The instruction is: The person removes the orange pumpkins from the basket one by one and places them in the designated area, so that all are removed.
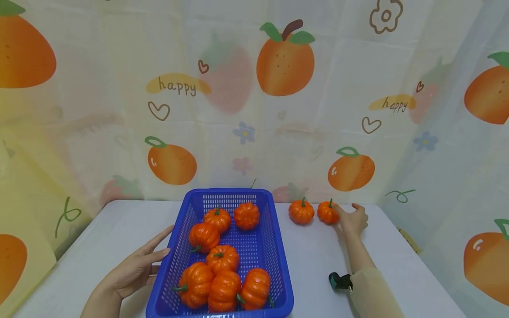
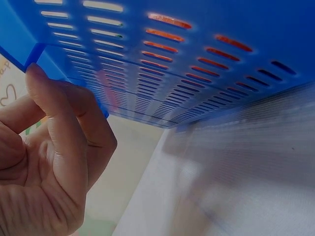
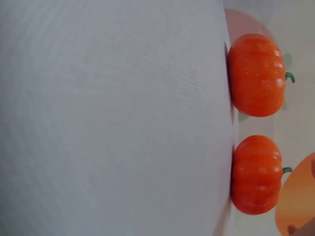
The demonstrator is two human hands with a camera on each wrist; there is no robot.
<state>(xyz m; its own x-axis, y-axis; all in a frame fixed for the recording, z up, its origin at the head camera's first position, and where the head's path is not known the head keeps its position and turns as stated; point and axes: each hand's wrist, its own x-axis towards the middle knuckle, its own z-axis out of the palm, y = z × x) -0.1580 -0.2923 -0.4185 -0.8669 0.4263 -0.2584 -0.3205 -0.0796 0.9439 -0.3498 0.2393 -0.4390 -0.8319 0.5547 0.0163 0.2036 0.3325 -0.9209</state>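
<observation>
Two small orange pumpkins with green stems sit side by side on the table: a left pumpkin (image 1: 301,212) and a right pumpkin (image 1: 328,213). My right hand (image 1: 353,221) is at the right pumpkin's side, fingers spread and thumb toward it. In the right wrist view, only bits of fingers (image 3: 306,229) show at the lower right edge, near the lower pumpkin (image 3: 256,175). My left hand (image 1: 133,270) is beside the blue plastic basket (image 1: 283,265), its fingertips at the left rim. The left wrist view shows a fingertip of this hand (image 2: 59,142) touching the rim.
Several orange pumpkins (image 1: 224,291) lie in the basket, most toward its near end. A white table (image 1: 314,256) holds everything, backed by a fruit-print cloth (image 1: 278,145). A dark green and black object (image 1: 339,281) shows beside the right sleeve (image 1: 374,291).
</observation>
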